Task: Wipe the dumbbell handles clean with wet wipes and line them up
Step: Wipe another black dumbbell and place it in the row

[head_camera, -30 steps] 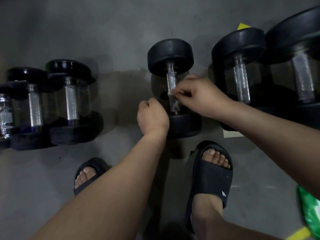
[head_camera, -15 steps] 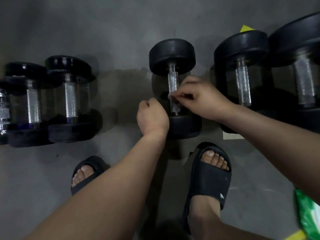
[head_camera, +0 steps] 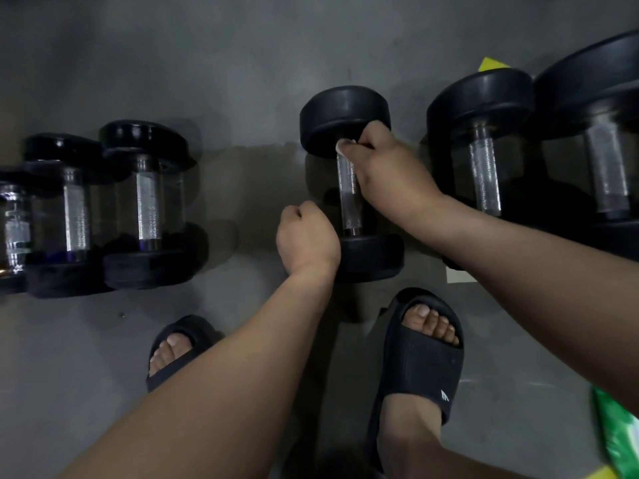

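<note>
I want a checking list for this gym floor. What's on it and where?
Surface: grey floor.
Job's things: middle dumbbell lies apart; wet wipe at its handle's far end; three dumbbells side by side left, two bigger dumbbells right.
Clutter: green packet at lower right edge; pale scrap by the bigger dumbbells.
Grips: right hand pinches the wet wipe; left hand curled beside the near weight, nothing seen in it.
Cables: nothing seen.
Surroundings: black slippers on both feet.

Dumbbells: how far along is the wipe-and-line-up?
Done, apparently: the three left dumbbells sit side by side; whether they were wiped, can't tell. In hand: the right hand holds a wipe at the far end of the middle dumbbell handle; the left hand rests curled by its near weight. Left: likely the two big dumbbells at right.
</note>
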A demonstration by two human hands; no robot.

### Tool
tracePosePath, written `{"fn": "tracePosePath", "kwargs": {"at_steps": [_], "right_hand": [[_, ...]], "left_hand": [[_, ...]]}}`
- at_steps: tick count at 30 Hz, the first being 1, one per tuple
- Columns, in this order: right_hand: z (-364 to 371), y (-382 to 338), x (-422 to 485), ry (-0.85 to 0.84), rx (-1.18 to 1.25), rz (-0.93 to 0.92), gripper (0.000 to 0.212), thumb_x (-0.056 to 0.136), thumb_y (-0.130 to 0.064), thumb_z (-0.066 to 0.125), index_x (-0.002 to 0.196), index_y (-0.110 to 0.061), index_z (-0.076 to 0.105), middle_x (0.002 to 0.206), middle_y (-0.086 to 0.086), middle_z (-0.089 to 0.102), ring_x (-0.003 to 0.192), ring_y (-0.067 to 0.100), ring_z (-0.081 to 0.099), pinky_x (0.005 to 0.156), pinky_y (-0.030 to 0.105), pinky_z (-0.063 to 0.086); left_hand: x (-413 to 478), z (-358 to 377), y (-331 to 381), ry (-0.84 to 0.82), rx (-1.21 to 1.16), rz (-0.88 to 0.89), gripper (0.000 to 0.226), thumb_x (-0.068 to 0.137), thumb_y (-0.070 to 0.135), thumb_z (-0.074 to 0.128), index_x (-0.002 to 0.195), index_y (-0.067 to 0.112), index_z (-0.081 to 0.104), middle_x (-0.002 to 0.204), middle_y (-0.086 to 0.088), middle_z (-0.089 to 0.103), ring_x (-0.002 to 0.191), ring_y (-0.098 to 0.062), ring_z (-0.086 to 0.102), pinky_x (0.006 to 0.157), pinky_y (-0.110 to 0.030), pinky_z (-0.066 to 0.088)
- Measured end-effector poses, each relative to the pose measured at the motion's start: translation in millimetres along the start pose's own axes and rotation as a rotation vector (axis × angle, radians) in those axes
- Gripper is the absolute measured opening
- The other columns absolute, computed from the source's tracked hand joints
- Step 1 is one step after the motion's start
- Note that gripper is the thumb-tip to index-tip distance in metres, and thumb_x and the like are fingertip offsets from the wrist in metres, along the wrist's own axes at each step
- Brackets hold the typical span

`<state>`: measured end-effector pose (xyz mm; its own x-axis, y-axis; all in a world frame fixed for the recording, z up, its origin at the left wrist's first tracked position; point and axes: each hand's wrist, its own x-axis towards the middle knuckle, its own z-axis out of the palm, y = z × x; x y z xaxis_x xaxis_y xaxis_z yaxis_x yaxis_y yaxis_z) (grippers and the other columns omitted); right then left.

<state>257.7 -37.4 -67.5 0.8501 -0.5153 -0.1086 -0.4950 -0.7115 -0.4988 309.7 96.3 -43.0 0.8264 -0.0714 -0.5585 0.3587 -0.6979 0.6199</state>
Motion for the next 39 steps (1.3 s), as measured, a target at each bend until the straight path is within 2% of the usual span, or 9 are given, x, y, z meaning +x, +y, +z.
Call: {"fn": "tracePosePath", "kwargs": {"at_steps": [4,6,9,14,18,23,29,34,39], "right_hand": [[7.0,3.4,-5.1,0.038,-0.046,-0.076,0.047,0.100,-0.056,0.026,0.119,-0.022,0.053,0.091,-0.012,0.047,0.067,0.003,0.046,0.057,0.014,0.032],[8.4,4.8,-5.4,0.091,-0.046,-0.045,0.039,0.101,-0.057,0.037,0.111,-0.026,0.058,0.087,-0.011,0.055,0.074,0.003,0.055,0.065,0.027,0.045],[8.3,-0.9,-10.9,0.156,0.100,0.055,0.040,0.102,-0.044,0.043,0.125,-0.022,0.067,0.102,-0.003,0.061,0.088,0.016,0.062,0.078,0.034,0.053],[4.1,-3.3,-11.6,0.302,0.228,0.072,0.026,0.100,-0.031,0.057,0.095,-0.016,0.078,0.082,0.005,0.063,0.074,0.020,0.061,0.070,0.041,0.051],[-3.0,11.5,-23.9,0.119,0.264,-0.126,0.015,0.097,-0.022,0.064,0.100,-0.012,0.075,0.095,0.004,0.063,0.085,0.019,0.063,0.076,0.041,0.053],[-22.8,16.0,-35.3,-0.200,0.229,-0.421,0.017,0.089,-0.006,0.070,0.103,-0.011,0.076,0.100,0.002,0.063,0.089,0.012,0.061,0.080,0.025,0.050],[-17.2,12.0,-7.3,0.033,0.236,-0.156,0.019,0.096,-0.022,0.065,0.110,-0.015,0.076,0.098,0.005,0.064,0.087,0.020,0.064,0.079,0.044,0.054],[-30.4,4.1,-31.5,-0.383,0.220,-0.403,0.022,0.088,-0.007,0.070,0.106,-0.015,0.079,0.105,-0.003,0.067,0.096,0.009,0.064,0.088,0.023,0.050],[-36.8,4.1,-10.1,-0.452,0.094,-0.414,0.021,0.090,-0.011,0.070,0.106,-0.020,0.079,0.107,-0.001,0.068,0.098,0.015,0.064,0.088,0.032,0.050]], "left_hand": [[0.3,0.1,0.0,0.008,-0.016,-0.013,0.024,0.099,0.023,0.041,0.087,0.008,0.056,0.091,-0.009,0.055,0.089,-0.031,0.046,0.074,-0.031,0.028],[-0.8,0.8,0.2,0.004,-0.010,-0.016,0.024,0.099,0.024,0.041,0.087,0.009,0.056,0.091,-0.008,0.055,0.088,-0.030,0.046,0.075,-0.031,0.028],[-2.2,0.5,0.7,0.005,-0.008,-0.015,0.024,0.099,0.024,0.040,0.088,0.010,0.056,0.086,-0.003,0.053,0.087,-0.028,0.047,0.075,-0.030,0.028],[-1.9,-1.1,0.8,0.013,-0.014,-0.019,0.024,0.099,0.023,0.041,0.089,0.009,0.057,0.081,-0.002,0.052,0.083,-0.026,0.044,0.067,-0.025,0.023],[-0.7,-1.5,-1.6,0.020,-0.040,-0.024,0.027,0.097,0.024,0.042,0.089,0.006,0.060,0.092,-0.010,0.060,0.089,-0.032,0.049,0.075,-0.032,0.030],[0.9,-2.1,-1.2,0.016,-0.042,-0.031,0.026,0.097,0.022,0.042,0.091,0.007,0.061,0.091,-0.008,0.057,0.087,-0.031,0.047,0.072,-0.031,0.028],[-0.5,-3.7,-1.8,-0.003,-0.054,-0.041,0.026,0.097,0.023,0.041,0.090,0.008,0.061,0.079,-0.001,0.054,0.086,-0.029,0.048,0.073,-0.030,0.029],[3.1,-3.8,-3.6,0.008,-0.064,-0.033,0.027,0.098,0.020,0.040,0.093,0.005,0.062,0.079,-0.001,0.053,0.083,-0.026,0.047,0.065,-0.026,0.024],[4.0,-1.4,-8.8,-0.032,0.024,0.050,0.029,0.101,0.013,0.036,0.108,0.001,0.062,0.106,-0.014,0.059,0.104,-0.034,0.051,0.076,-0.032,0.029]]}}
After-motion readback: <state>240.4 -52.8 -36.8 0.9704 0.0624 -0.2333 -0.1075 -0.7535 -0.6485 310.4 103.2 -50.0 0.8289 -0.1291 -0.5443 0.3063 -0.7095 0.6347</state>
